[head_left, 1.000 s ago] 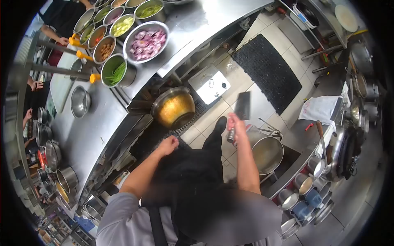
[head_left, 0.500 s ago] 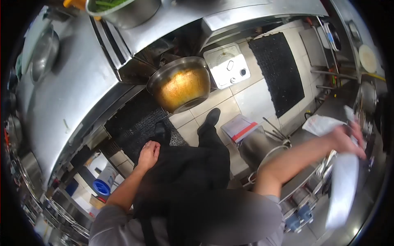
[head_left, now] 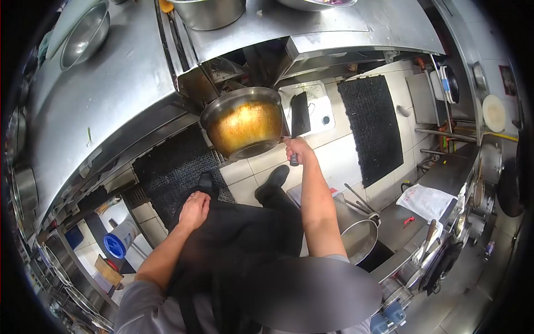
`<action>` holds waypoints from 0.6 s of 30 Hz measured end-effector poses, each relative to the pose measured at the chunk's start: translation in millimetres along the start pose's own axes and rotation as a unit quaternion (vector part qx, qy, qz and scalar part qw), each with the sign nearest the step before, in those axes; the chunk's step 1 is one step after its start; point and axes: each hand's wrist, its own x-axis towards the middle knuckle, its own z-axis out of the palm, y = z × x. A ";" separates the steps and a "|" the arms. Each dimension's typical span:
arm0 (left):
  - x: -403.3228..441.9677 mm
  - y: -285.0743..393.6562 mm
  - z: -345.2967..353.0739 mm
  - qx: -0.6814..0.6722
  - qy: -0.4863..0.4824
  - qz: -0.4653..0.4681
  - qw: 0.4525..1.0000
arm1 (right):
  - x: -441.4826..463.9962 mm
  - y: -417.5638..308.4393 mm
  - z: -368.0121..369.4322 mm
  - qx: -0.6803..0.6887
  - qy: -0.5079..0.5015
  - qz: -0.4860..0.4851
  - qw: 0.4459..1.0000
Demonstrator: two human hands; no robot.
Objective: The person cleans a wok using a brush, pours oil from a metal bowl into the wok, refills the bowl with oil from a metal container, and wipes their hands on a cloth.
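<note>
My right hand (head_left: 298, 150) is closed round the dark handle of a cleaver (head_left: 301, 114). The cleaver's broad dark blade points away from me, over a white plastic container (head_left: 321, 100) by the large bowl. That steel bowl (head_left: 245, 122), stained golden brown outside, stands just left of the blade, below the counter edge. Whether the blade touches the bowl or the container I cannot tell. Against the front of my black apron (head_left: 239, 228) rests my left hand (head_left: 194, 210), fingers loosely bent and holding nothing visible.
A steel counter (head_left: 122, 83) curves along the left and far side, carrying a steel pot (head_left: 211, 14) and a mixing bowl (head_left: 86, 36). Black mats (head_left: 371, 128) lie on the tiles. To my right are a pan (head_left: 359, 242) and a white plastic bag (head_left: 425, 201) on a low steel surface.
My right hand has swung from the far right to the front, bringing the cleaver beside the large bowl. My left hand has barely moved, and the view has shifted slightly.
</note>
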 end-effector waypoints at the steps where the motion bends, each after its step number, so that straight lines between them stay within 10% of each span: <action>1: 1.0 -1.5 2.4 0.005 0.003 0.004 1.000 | 2.6 1.5 -0.2 -0.008 -0.001 -0.004 1.000; 18: 24.1 23.8 20.0 0.037 -0.027 -0.004 0.999 | 5.9 18.3 4.4 0.009 0.027 -0.035 0.999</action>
